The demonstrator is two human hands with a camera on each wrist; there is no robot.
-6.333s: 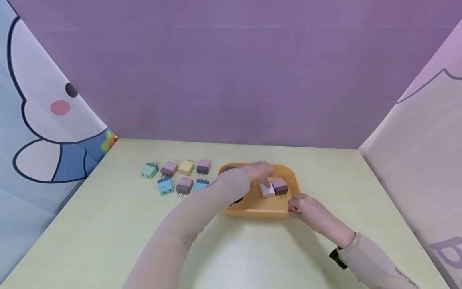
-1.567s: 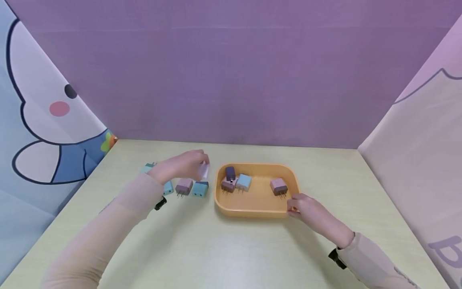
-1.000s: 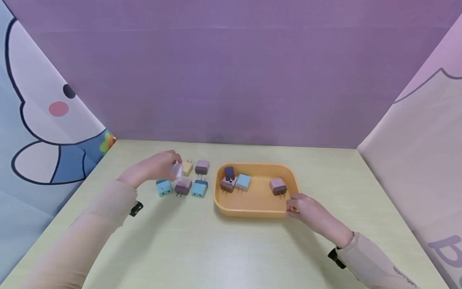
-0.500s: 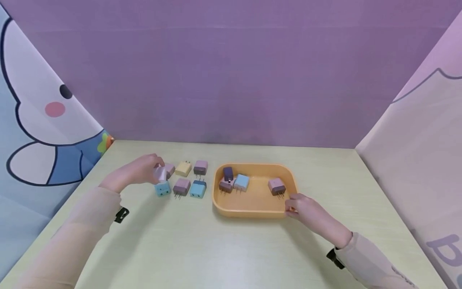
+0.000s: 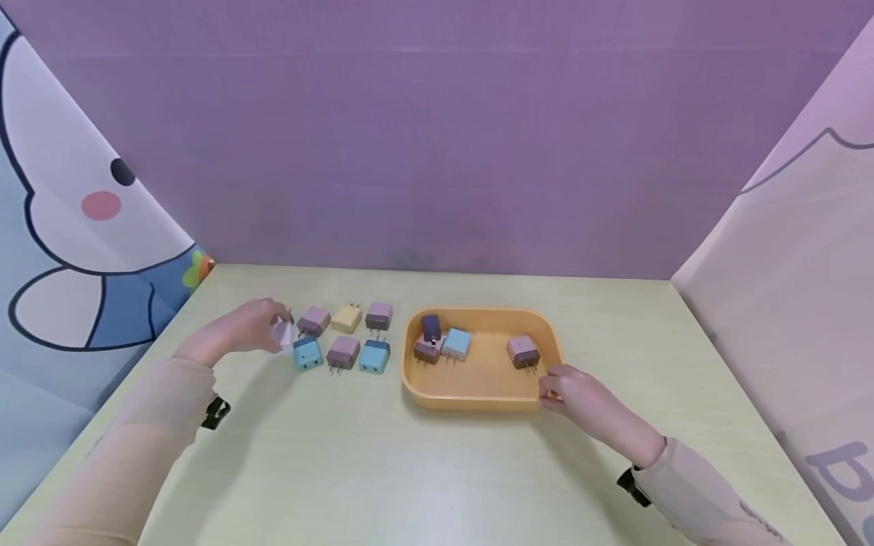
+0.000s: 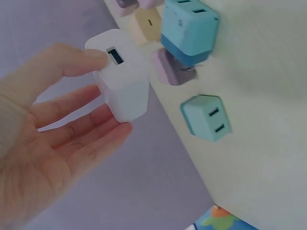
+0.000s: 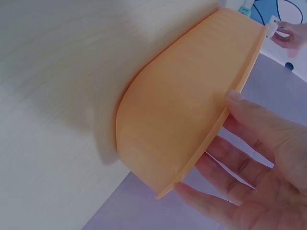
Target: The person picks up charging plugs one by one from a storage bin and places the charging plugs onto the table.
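Observation:
My left hand (image 5: 239,331) pinches a white USB charger (image 6: 125,79) between thumb and fingers, above the table at the left end of the loose chargers. A USB port faces the thumb in the left wrist view. Just beyond it lies a mint green charger (image 6: 206,117), mostly hidden behind the hand in the head view. My right hand (image 5: 583,402) grips the front right corner of the orange tray (image 5: 471,387), thumb on one side of the rim and fingers on the other. Inside the tray are a blue charger (image 5: 456,344), a dark purple one (image 5: 431,327) and two mauve ones (image 5: 523,351).
Left of the tray, chargers stand in two rows on the pale table (image 5: 437,478). The back row has mauve ones and a yellow one (image 5: 346,318); the front has two blue ones (image 5: 374,356) around a mauve one (image 5: 343,352). A purple backdrop (image 5: 437,152) rises behind.
The white charger, in the tray at first, has left it in my left hand and travelled left past the rows, lower at the end. My right hand stays on the tray's corner.

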